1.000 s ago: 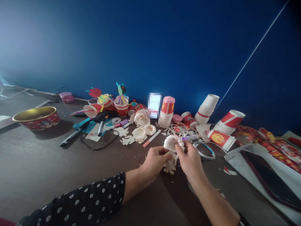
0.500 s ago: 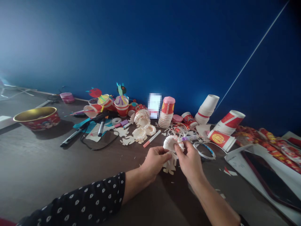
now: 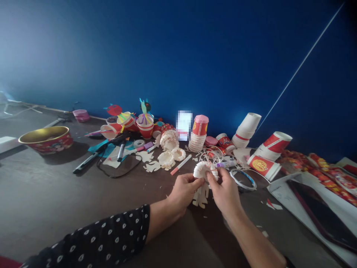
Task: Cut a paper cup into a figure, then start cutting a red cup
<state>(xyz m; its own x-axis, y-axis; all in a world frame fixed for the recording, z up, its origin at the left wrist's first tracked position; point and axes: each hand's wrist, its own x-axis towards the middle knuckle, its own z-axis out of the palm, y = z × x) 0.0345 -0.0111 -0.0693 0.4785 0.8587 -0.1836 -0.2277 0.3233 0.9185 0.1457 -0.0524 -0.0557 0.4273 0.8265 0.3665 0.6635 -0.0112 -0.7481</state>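
Between my two hands is a white paper piece [image 3: 200, 171], rounded and hollow with a scalloped, folded rim. My left hand [image 3: 185, 190] pinches its lower left edge between thumb and fingers. On the other side my right hand [image 3: 224, 188] grips it, thumb pressed inside the hollow and fingers behind. Below it, a flat white paper cutout [image 3: 200, 197] with leg-like shapes shows; I cannot tell whether it is joined to the piece. Similar scalloped white paper pieces [image 3: 166, 159] lie on the table just beyond, beside a marker [image 3: 180, 165] with an orange end.
A red bowl [image 3: 46, 143] with a gold inside stands left. Stacked paper cups [image 3: 199, 130] and leaning cups [image 3: 247, 128] line the blue wall. A roll of tape [image 3: 138, 143], a black pen [image 3: 89, 160] and wire rings [image 3: 243, 179] lie around. A dark phone [image 3: 320, 208] rests on a white tray at right.
The view has shifted very slightly, so things sit a little further right. Both hands keep their hold on the white paper piece, almost unmoved.
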